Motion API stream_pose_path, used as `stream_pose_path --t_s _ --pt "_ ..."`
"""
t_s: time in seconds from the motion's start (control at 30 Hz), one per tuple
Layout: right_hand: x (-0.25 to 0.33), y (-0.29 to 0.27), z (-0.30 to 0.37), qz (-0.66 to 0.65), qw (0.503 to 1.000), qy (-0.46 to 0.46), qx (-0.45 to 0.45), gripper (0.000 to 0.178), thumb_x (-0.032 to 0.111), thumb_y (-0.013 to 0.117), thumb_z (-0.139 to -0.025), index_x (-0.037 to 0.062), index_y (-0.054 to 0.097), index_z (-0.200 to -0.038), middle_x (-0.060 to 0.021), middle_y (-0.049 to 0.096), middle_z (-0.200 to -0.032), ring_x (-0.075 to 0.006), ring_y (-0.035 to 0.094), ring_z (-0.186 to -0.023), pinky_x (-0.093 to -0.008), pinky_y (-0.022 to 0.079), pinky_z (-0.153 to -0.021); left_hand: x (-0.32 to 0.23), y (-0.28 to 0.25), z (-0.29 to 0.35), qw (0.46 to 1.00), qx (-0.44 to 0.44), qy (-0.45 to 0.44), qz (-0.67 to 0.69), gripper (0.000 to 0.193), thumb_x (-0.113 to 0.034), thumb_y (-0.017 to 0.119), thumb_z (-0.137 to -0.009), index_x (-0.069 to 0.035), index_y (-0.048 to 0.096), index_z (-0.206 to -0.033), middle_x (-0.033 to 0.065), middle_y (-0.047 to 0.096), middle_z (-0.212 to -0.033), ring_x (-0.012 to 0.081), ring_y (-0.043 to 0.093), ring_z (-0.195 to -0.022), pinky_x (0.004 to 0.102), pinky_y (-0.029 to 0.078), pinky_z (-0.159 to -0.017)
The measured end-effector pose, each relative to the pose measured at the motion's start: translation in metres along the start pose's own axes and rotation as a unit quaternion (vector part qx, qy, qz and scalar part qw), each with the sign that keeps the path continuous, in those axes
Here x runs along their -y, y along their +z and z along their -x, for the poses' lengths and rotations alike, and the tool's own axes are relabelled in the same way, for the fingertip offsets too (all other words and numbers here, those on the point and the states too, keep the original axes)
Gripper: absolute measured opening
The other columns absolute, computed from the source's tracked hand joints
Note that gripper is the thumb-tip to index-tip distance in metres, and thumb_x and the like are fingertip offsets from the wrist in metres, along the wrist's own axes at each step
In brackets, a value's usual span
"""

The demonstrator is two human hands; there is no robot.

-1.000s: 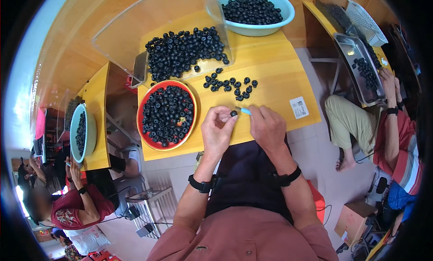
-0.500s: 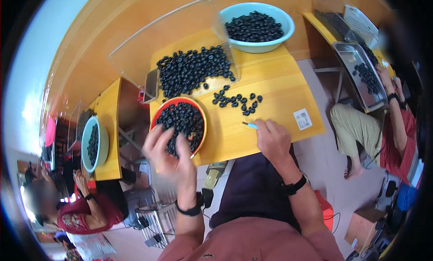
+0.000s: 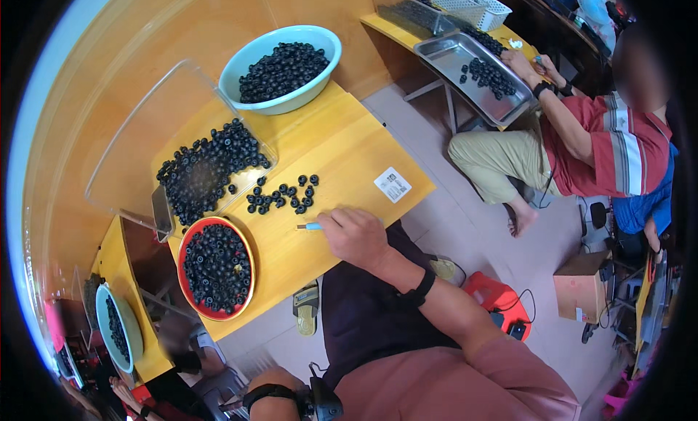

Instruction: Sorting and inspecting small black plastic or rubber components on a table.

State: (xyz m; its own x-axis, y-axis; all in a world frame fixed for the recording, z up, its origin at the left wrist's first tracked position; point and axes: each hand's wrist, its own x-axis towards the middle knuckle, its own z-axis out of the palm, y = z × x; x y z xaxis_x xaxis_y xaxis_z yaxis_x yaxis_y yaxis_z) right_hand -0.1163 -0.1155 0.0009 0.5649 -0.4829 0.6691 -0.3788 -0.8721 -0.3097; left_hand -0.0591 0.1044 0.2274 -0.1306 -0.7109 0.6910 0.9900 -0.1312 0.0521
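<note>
My right hand is closed around a slim tool with a light-blue handle and a short dark metal tip, held low over the yellow table. Just beyond the tip lies a loose group of small black round pieces with dimpled or holed centres. My left hand is at the bottom edge, off the table and by my body; only the part near its strapped wrist shows, and its fingers are hidden. A red bowl with a yellow rim, full of the same pieces, sits at the table's near left corner.
A clear tub lies on its side, black pieces spilling from it. Behind stands a light-blue basin of more pieces. A white label is on the table. At right, a co-worker handles pieces over a metal tray; another basin is lower left.
My left hand has left the red bowl and dropped toward my body at the lower edge. My right hand still holds the tool. The whole view has swung to the right.
</note>
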Motion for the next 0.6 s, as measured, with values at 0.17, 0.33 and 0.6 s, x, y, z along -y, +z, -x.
stream_pose_path --t_s 0.17,0.33,0.6 --pt "0.003 0.005 -0.003 -0.013 1.0 -0.008 -0.004 0.01 0.009 0.068 -0.083 0.0089 0.069 -0.093 -0.0044 0.058 -0.077 -0.0226 0.066 -0.071 -0.0375 0.055 -0.063 0.004 -0.022 0.003 0.976 0.027 0.044 -0.213 0.045 -0.035 0.072 -0.1 -0.006 0.067 -0.135 0.0081 0.076 -0.113 0.0184 0.074 -0.095 0.0327 0.058 -0.076" --pt "0.006 -0.002 0.005 -0.016 0.999 -0.01 -0.036 0.01 0.009 0.068 -0.083 0.0092 0.068 -0.092 -0.0042 0.058 -0.076 -0.0223 0.065 -0.069 -0.0379 0.054 -0.062 -0.009 -0.042 -0.012 0.898 0.065 0.066 -0.431 0.048 -0.048 0.066 -0.102 -0.004 0.068 -0.122 0.0098 0.074 -0.103 0.0214 0.071 -0.09 0.0378 0.055 -0.074" --pt "0.002 0.008 0.004 -0.021 1.0 -0.021 0.011 0.007 0.011 0.066 -0.09 0.0099 0.068 -0.097 -0.0066 0.055 -0.073 -0.0263 0.062 -0.064 -0.0429 0.049 -0.057 0.004 -0.043 -0.036 0.665 -0.011 0.168 -0.728 0.068 -0.068 0.055 -0.103 -0.002 0.07 -0.103 0.0126 0.069 -0.087 0.0263 0.066 -0.082 0.0461 0.051 -0.071"
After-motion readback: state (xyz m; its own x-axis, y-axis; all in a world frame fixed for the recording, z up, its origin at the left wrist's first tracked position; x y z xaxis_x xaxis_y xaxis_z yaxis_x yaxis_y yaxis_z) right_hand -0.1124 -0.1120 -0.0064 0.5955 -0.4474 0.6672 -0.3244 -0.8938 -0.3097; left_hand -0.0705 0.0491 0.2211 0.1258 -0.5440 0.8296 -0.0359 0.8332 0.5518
